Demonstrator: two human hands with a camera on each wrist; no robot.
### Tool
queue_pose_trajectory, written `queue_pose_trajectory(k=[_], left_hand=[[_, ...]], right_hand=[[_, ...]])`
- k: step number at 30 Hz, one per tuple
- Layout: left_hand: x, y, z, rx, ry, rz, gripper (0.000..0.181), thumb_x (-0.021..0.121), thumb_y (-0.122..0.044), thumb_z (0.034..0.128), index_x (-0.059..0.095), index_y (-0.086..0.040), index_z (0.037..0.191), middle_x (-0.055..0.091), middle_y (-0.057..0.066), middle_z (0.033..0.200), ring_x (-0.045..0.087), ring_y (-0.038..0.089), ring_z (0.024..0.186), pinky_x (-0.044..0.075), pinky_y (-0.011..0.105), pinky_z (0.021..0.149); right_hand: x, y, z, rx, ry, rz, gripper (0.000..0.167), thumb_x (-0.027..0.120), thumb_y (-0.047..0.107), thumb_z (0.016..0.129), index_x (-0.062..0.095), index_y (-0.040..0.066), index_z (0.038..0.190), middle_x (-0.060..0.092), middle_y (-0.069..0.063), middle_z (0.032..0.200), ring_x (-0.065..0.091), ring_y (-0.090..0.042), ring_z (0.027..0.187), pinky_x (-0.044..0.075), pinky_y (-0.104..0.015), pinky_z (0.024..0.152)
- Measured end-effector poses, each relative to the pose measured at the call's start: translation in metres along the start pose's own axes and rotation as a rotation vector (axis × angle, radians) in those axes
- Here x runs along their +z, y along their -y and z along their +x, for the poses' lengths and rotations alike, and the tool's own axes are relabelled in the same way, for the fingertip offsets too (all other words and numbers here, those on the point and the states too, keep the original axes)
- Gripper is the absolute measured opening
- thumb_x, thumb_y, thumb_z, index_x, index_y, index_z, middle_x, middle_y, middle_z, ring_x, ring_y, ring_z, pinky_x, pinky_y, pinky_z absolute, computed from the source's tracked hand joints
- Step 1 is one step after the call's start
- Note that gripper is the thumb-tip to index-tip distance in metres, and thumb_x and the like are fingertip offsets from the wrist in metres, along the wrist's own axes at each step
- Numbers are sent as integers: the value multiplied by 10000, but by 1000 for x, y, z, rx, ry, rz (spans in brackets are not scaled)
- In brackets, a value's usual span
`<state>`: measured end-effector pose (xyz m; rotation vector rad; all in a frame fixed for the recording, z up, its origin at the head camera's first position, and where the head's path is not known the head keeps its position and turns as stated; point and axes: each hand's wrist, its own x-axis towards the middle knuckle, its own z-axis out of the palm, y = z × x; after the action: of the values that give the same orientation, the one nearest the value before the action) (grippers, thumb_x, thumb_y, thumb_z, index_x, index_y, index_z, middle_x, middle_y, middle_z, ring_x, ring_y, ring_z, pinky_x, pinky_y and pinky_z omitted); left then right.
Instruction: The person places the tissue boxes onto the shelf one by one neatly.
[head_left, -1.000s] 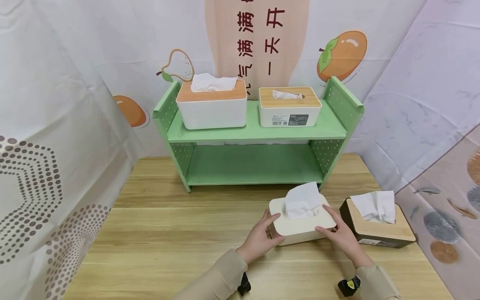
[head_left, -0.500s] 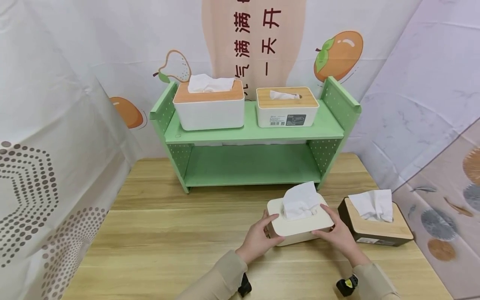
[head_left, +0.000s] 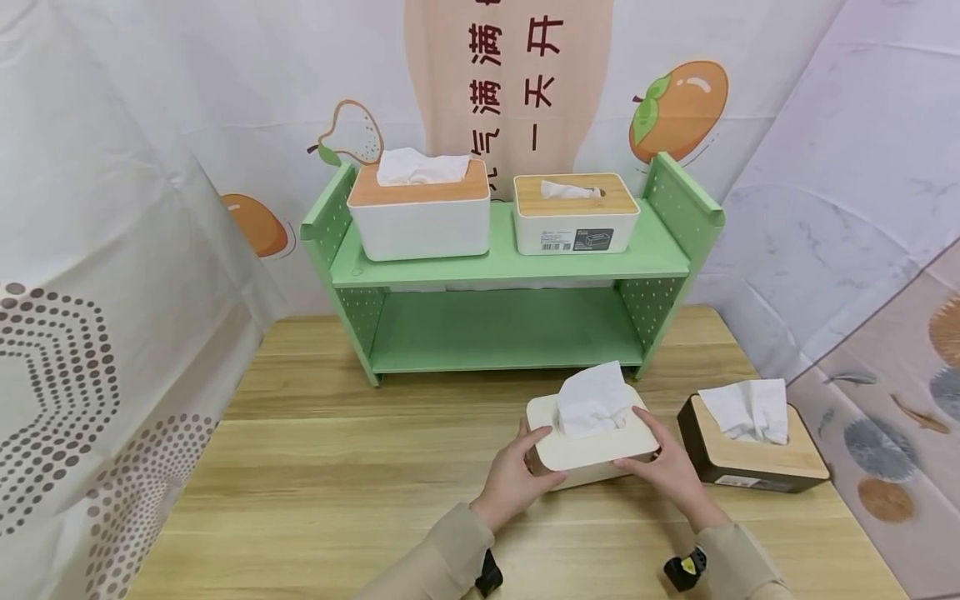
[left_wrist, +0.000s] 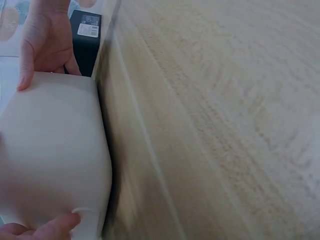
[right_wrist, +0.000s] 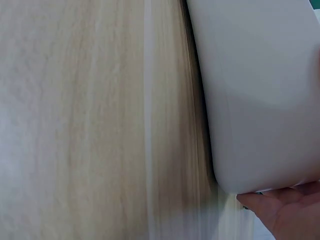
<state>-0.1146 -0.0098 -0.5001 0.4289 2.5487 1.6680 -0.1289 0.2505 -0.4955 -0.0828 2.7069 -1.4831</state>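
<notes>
A cream tissue box [head_left: 588, 456] stands on the wooden table, a white tissue [head_left: 592, 402] rising from its lid. My left hand [head_left: 512, 477] grips its left end, thumb at the front and fingers over the lid's edge. At the other end my right hand [head_left: 670, 468] holds it in the same manner. Seen from the left wrist, the box's pale side [left_wrist: 57, 145] lies between my left thumb [left_wrist: 62, 225] and the right hand [left_wrist: 47, 37] beyond. In the right wrist view my right hand [right_wrist: 290, 212] touches the box's end [right_wrist: 260, 115]; some fingers are hidden.
A black tissue box [head_left: 757, 462] with a wooden lid stands to the right. Behind is a green two-tier shelf [head_left: 510, 271]. Its upper tier bears a large white tissue box [head_left: 423, 229] and a smaller labelled one [head_left: 577, 233]. Curtains surround the table [head_left: 337, 483].
Over the last half second the cream tissue box has slid slightly left, both hands still holding its ends. The other boxes have stayed in place.
</notes>
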Motion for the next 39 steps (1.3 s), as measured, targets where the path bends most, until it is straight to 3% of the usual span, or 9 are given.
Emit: queue_pose_trajectory(k=[2,3,5,6,8,10,16,26,39], left_hand=[[-1,-1,0,7,-8,21,626,784,-256,781,534,-153,1346,236,337,1470,606,168,846,445,173,656],[-2,-2,0,12,-14,32,621,782,-258,784,537,-149,1345,236,340,1469,607,157,838,452,176,660],[-4,-3,1,16,-25,52,615,777,-268,788,541,-149,1344,238,331,1473,628,191,883,493,213,714],[-5,-4,1,19,-33,66,612,776,-277,788,545,-151,1341,256,322,1471,627,231,1005,510,251,781],[-6,-5,1,23,-47,75,609,776,-283,787,550,-151,1338,275,305,1471,517,320,1232,495,345,913],[-7,-7,1,20,-56,73,608,776,-287,787,551,-156,1336,285,294,1471,355,373,1348,440,433,998],[-11,-7,2,-7,-92,31,612,790,-272,772,561,-151,1327,272,271,1490,275,362,1391,373,485,1052],[-27,-2,-1,-15,-135,28,611,801,-284,758,578,-146,1310,289,262,1488,291,355,1386,391,473,1039],[-58,8,-6,-24,-163,41,607,827,-278,724,612,-138,1274,358,256,1448,345,330,1361,407,475,1021]], right_hand=[[1,1,0,6,-1,23,927,817,208,734,283,55,1477,236,-270,1514,239,-442,1369,313,-565,1016],[2,3,0,12,-2,32,926,817,204,734,283,55,1476,229,-274,1515,231,-450,1372,291,-589,1029],[4,5,1,25,-6,30,927,819,216,733,285,63,1476,228,-279,1514,233,-455,1371,275,-605,1040],[5,6,1,32,-9,24,929,820,227,732,287,68,1475,232,-282,1511,239,-454,1369,274,-607,1043],[6,9,2,46,-8,34,931,820,226,734,282,73,1478,223,-287,1513,233,-457,1371,263,-606,1053],[8,12,2,56,-8,49,932,819,215,735,278,78,1481,215,-286,1516,231,-449,1375,261,-596,1061],[14,20,7,50,-12,68,924,822,199,732,290,87,1479,236,-270,1516,249,-424,1374,266,-581,1067],[30,32,13,41,-13,72,928,831,226,721,304,104,1476,229,-228,1536,225,-404,1400,244,-579,1093],[62,51,14,63,-30,120,911,833,254,719,327,146,1469,304,-136,1529,282,-343,1395,282,-522,1096]])
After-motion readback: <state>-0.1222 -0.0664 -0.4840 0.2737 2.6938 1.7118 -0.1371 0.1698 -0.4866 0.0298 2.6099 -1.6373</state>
